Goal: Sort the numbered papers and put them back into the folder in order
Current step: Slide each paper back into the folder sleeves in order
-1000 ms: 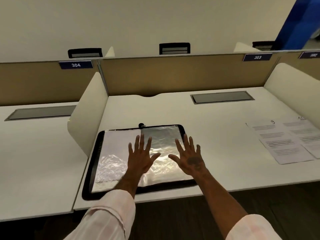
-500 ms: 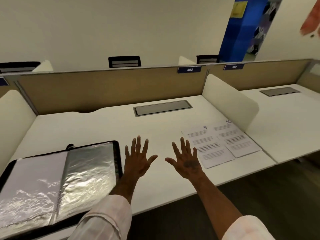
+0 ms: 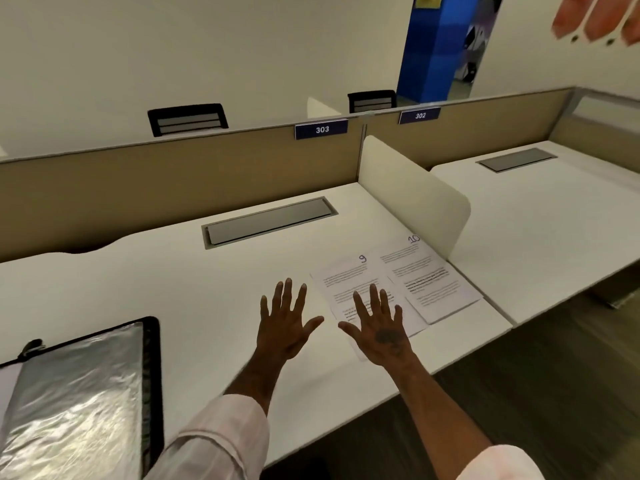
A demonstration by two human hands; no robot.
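- White desk (image 3: pixel 173 289) was closed off along its far edge by a tan partition (image 3: pixel 138 188) and along its right edge by a white divider (image 3: pixel 412 199).
- Grey hatch (image 3: pixel 268 221) sat flush in the desk near the far edge, about mid-width.
- Neighbouring desk (image 3: pixel 536 220) lay beyond the divider, with its own hatch (image 3: pixel 516 160).
- Labels on the partition top read 303 (image 3: pixel 321 129) and 302 (image 3: pixel 419 115). Two black chair backs showed behind it, one (image 3: pixel 187 119) left of 303 and one (image 3: pixel 372 100) between the labels.
- Nothing lay on the desk between the hands and the sheets.
- Counts: two loose sheets, one folder, two hatches, two labels, two chair backs.
- Paper 9 (image 3: pixel 346 278) and paper 10 (image 3: pixel 426 275) lay flat, face up, side by side near the front-right corner. 10 lay just beside the foot of the divider and 9 on its left, with their inner edges meeting or slightly overlapping. Both were white with printed text blocks and a handwritten number at the top right.
- Folder (image 3: pixel 79 403) lay open at the front-left corner, well apart from the sheets. It had a black border, shiny crinkled plastic sleeves and a small black tab (image 3: pixel 33 346) at its far edge; partly cut off by the frame.
- Left hand (image 3: pixel 285 327) had its fingers straight and spread, palm down over bare desk left of paper 9, holding nothing.
- Right hand (image 3: pixel 382 332) was spread the same way, over the near part of paper 9, gripping nothing. Can't tell whether it touched the sheet.
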